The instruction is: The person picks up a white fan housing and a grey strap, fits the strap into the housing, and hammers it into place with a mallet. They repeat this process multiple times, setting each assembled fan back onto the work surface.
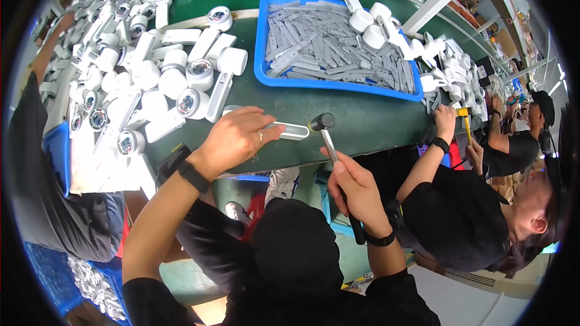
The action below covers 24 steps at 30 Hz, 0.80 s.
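My left hand (232, 142) is closed over a white handheld device, holding it down on the green table. Its handle (295, 131), a rounded bar with a grey strip along it, sticks out past my fingertips; most of the rest is hidden under the hand. My right hand (359, 190) is wrapped round a small mallet (327, 139) with a black head, a metal shaft and a black grip. The mallet head is beside the free end of the handle; whether they touch I cannot tell.
White devices with round heads (199, 75) are heaped at the left. Behind my hands a blue tray (261, 72) holds many grey strips, with several white devices on its right side. At the right a co-worker (453, 211) holds a yellow-headed hammer (464, 112).
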Available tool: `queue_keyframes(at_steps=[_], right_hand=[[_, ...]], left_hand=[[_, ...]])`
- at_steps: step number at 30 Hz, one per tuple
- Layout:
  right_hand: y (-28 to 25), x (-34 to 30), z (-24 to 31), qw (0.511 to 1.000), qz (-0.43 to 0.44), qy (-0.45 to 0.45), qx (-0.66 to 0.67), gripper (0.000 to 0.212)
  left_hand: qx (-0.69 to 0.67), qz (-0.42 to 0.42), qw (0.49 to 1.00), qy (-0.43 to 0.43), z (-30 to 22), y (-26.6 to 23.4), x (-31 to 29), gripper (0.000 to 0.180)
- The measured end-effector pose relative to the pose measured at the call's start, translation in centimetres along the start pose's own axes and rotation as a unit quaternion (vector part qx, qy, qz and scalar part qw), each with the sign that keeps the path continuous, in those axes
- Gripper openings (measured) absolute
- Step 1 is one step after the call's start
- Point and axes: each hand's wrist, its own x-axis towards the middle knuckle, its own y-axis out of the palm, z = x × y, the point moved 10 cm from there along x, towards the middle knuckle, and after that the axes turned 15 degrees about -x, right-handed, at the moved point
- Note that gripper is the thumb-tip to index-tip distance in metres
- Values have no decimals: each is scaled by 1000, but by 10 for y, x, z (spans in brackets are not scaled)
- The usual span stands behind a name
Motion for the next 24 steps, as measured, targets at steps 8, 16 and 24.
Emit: queue_keyframes(at_steps=[8, 16, 24], right_hand=[[-23, -16, -10, 997, -52, -56, 32, 46], [-15, -13, -4, 998, -39, -53, 4, 46], [20, 12, 25, 994, 41, -96, -21, 46]], left_hand=[[0, 224, 974, -15, -11, 13, 27, 28], [8, 181, 983, -1, -9, -15, -3, 28], [56, -156, 959, -229, -24, -31, -96, 54]])
